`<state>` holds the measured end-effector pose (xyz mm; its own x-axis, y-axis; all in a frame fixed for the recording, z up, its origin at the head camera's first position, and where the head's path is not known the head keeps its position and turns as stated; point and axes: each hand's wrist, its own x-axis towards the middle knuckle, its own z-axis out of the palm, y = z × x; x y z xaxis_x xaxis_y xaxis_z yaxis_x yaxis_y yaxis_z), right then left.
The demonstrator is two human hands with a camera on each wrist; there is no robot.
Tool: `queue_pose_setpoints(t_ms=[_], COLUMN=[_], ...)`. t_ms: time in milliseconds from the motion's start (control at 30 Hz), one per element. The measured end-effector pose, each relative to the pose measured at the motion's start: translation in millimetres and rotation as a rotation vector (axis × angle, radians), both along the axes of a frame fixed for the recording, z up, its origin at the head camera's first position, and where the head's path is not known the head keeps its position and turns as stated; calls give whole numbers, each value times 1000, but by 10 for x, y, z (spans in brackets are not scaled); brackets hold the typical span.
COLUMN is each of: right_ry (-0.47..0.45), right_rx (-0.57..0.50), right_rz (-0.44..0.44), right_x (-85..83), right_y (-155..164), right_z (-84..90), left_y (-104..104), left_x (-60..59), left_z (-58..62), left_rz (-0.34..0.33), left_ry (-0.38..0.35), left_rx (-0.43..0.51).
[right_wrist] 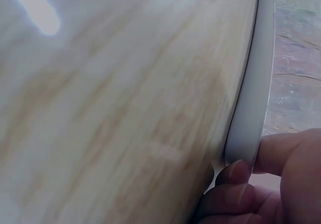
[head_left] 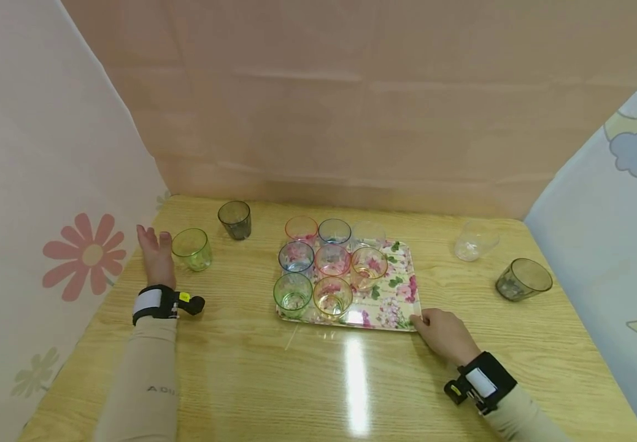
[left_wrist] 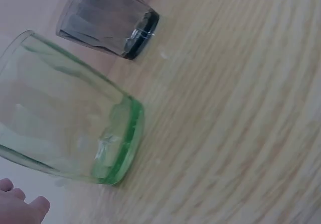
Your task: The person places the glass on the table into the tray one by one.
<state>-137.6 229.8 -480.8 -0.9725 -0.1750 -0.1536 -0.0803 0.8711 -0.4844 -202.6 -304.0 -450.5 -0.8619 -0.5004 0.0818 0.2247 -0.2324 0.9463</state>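
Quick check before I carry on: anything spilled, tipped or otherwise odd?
Nothing serious stands out: no spill or breakage shows, and no cup lies on its side. Slightly uneven, perhaps: the eight cups crowd the left of the tray, leaving its right side bare.

We've got a glossy wood-grain counter (head_left: pixel 252 380) here: flowery rectangular tray (head_left: pixel 398 294) around the middle, see-through green tumbler (head_left: pixel 199 256) and smoky grey tumbler (head_left: pixel 237 224) left of it, colourless clear tumbler (head_left: pixel 468 248) and see-through olive-grey tumbler (head_left: pixel 520 282) right.
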Motion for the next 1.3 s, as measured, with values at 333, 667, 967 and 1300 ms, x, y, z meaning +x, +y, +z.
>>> queue_pose_setpoints(t_ms=[333, 667, 967, 1300], right_ry=[-9, -6, -1, 6], right_rx=[-1, 8, 13, 15], right_rz=[1, 6, 2, 1], right_x=[-2, 4, 7, 2], right_y=[-3, -4, -8, -15], right_z=[8, 6, 13, 11], left_y=[38, 57, -36, -48], left_x=[-45, -62, -149, -153], left_z=[-90, -161, -341, -375], left_rz=[-124, -171, -201, -200], left_ry=[-224, -299, -315, -271], left_rx=[-156, -251, -368, -429])
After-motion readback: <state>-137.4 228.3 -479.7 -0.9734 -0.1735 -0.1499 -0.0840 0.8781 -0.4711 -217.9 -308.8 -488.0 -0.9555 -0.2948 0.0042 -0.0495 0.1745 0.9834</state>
